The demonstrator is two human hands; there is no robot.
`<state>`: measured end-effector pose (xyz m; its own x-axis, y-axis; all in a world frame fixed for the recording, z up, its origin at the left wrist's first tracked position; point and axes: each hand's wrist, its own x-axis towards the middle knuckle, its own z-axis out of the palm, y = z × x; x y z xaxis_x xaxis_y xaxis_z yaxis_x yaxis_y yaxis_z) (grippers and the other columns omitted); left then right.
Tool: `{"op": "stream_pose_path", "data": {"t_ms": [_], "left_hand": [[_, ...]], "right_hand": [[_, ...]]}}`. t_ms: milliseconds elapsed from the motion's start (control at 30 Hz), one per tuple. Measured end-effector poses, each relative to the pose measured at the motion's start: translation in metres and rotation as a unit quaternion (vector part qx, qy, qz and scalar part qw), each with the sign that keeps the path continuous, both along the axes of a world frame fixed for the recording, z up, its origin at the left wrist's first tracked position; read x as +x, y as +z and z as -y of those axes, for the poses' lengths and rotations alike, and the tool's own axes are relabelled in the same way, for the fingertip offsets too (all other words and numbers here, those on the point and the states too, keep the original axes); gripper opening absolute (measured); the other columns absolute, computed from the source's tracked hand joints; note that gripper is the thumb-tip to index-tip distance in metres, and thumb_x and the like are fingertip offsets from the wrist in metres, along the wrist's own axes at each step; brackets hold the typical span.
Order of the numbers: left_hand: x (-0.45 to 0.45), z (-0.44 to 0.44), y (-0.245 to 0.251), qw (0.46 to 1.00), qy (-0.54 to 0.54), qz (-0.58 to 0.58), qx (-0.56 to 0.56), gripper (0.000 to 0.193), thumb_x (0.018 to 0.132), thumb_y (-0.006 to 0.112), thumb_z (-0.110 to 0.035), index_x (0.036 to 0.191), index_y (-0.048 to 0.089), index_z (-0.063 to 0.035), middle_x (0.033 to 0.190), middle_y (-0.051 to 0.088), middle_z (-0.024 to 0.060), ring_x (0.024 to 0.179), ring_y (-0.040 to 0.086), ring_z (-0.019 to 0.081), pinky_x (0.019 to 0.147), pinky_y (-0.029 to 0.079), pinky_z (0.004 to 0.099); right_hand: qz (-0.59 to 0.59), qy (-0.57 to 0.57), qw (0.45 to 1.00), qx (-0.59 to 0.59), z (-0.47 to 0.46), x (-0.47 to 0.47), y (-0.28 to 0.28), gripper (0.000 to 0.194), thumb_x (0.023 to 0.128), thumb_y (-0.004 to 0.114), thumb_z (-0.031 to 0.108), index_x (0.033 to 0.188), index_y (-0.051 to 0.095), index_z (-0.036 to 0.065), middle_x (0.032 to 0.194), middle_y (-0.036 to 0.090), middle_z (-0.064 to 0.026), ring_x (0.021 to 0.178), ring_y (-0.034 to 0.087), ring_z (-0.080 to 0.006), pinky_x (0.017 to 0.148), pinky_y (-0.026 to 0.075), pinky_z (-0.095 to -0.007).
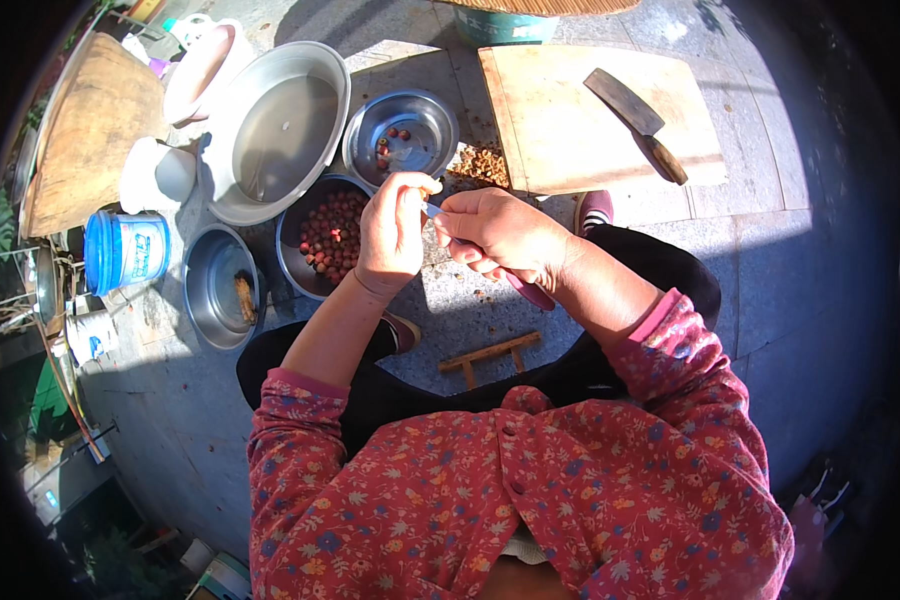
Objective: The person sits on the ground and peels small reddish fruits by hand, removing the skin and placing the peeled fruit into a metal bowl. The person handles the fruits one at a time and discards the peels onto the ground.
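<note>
My right hand [506,232] grips a small knife by its dark pink handle [531,291]. The short blade [433,211] points at the fingertips of my left hand [390,236]. Those fingers are curled around a small piece, mostly hidden, probably fruit. Below my left hand, a metal bowl [286,264] holds many small round red fruits [335,232]. Just beyond the hands, a metal basin [426,135] has several of the same fruits [384,150] in it. A heap of brownish cuttings [484,165] lies on the paving beside that basin.
A cleaver [626,101] lies on a wooden board [547,112] at the right. A large pale tub [217,191] contains water. Left stand a metal bowl [208,300] with a brown piece [245,296] inside, a blue bucket [127,251] and a white container [146,180]. A wooden frame [491,351] lies between my feet.
</note>
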<state>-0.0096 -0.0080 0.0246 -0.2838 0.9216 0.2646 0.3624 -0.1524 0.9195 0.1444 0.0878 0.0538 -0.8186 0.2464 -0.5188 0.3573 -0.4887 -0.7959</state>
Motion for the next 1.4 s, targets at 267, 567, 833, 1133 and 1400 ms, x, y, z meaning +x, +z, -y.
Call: {"op": "stream_pose_path", "data": {"t_ms": [267, 567, 833, 1133, 1400], "left_hand": [[-0.001, -0.004, -0.009, 0.995, 0.000, -0.086, 0.057, 0.018, 0.097, 0.041, -0.001, 0.104, 0.058, -0.0026, 0.085, 0.060, 0.0061, 0.068, 0.052, 0.0115, 0.064, 0.045, 0.0264], [0.004, -0.003, -0.010, 0.987, 0.028, 0.159, -0.012, 0.030, 0.107, 0.034, -0.022, 0.102, 0.057, -0.0040, 0.081, 0.055, -0.0005, 0.062, 0.046, 0.0033, 0.056, 0.040, 0.0200], [0.006, -0.001, -0.008, 0.961, 0.033, 0.275, -0.020, 0.039, 0.108, 0.029, -0.035, 0.102, 0.057, -0.0077, 0.082, 0.053, -0.0029, 0.061, 0.042, 0.0023, 0.054, 0.036, 0.0185], [0.002, -0.001, -0.003, 0.998, 0.035, -0.017, 0.058, 0.034, 0.107, 0.031, -0.022, 0.099, 0.056, -0.0009, 0.086, 0.057, 0.0040, 0.066, 0.051, 0.0075, 0.060, 0.045, 0.0230], [0.006, -0.004, -0.009, 0.962, 0.045, 0.265, -0.038, 0.038, 0.107, 0.034, -0.040, 0.104, 0.057, -0.0099, 0.085, 0.054, -0.0033, 0.064, 0.046, 0.0033, 0.053, 0.038, 0.0174]], "right_hand": [[-0.083, -0.077, 0.932, 0.344, 0.017, -0.003, -0.025, 0.026, 0.100, 0.052, 0.022, 0.083, 0.059, 0.002, 0.064, 0.055, -0.0016, 0.050, 0.047, -0.0087, 0.045, 0.038, -0.0254], [-0.091, -0.083, 0.977, 0.175, 0.018, -0.008, -0.003, 0.022, 0.101, 0.053, 0.017, 0.086, 0.059, 0.002, 0.065, 0.051, 0.0017, 0.058, 0.046, -0.0038, 0.052, 0.039, -0.0208], [-0.110, -0.093, 0.933, 0.329, 0.023, -0.011, -0.013, 0.012, 0.095, 0.056, 0.009, 0.093, 0.062, -0.001, 0.074, 0.064, -0.0124, 0.068, 0.063, -0.0160, 0.064, 0.052, -0.0318], [-0.011, -0.023, 1.000, 0.010, 0.008, -0.008, 0.018, 0.020, 0.102, 0.051, 0.018, 0.092, 0.060, 0.004, 0.062, 0.052, 0.0009, 0.048, 0.045, -0.0054, 0.042, 0.037, -0.0223], [-0.115, -0.117, 0.925, 0.342, 0.022, -0.017, -0.014, 0.014, 0.094, 0.057, 0.010, 0.091, 0.062, -0.003, 0.074, 0.064, -0.0182, 0.069, 0.066, -0.0281, 0.065, 0.052, -0.0366]]}}
